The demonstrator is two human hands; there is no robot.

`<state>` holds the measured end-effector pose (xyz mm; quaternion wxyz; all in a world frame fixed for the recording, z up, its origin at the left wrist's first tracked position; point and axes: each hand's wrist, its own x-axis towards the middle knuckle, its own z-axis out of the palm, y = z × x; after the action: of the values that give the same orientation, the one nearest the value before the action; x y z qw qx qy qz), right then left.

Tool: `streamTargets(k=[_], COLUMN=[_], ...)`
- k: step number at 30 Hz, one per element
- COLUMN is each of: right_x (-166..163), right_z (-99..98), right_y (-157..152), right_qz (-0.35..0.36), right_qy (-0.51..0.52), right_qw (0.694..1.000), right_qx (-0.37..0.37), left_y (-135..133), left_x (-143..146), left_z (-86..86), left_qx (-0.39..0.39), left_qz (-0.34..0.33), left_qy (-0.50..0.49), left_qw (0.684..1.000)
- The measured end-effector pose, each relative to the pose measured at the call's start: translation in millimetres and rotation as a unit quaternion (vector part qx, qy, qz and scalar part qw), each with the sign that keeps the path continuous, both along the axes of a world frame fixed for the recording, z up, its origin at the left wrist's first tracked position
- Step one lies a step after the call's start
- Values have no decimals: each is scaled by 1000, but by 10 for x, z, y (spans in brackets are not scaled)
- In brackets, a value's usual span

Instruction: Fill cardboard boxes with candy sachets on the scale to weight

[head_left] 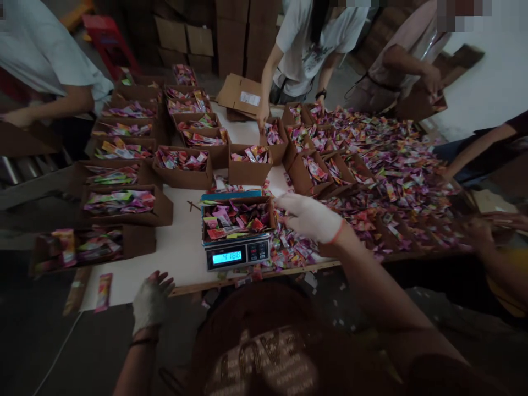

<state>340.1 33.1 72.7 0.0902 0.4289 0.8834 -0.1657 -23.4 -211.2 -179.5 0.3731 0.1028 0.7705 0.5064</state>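
My right hand [308,216] wears a white glove and reaches over the right edge of a cardboard box of colourful sachets [236,219]. That box sits on a digital scale [237,254] with a lit display. The fingers are curled, and I cannot make out anything in them. My left hand [152,300], also gloved, rests at the table's near edge with fingers spread, holding nothing. A large heap of loose sachets [396,170] covers the table to the right.
Several filled cardboard boxes [119,203] stand in rows on the white table [177,247] to the left and behind the scale. Other people stand around the table; one person's hand [262,117] reaches into a far box. Stacked cartons [231,33] fill the background.
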Motion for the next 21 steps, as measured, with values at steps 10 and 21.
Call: streamTargets(k=[10,21], right_x=[-935,-400], right_z=[-215,175], right_y=[22,230], right_qz=[51,37], right_qy=[-182,-76], right_qw=[981,996], right_qx=[-38,-35], left_y=[607,360], left_x=[334,425], left_z=[691,504], left_qx=[71,26], left_qz=[28,19], left_qy=[-40,-68], left_qw=[996,997])
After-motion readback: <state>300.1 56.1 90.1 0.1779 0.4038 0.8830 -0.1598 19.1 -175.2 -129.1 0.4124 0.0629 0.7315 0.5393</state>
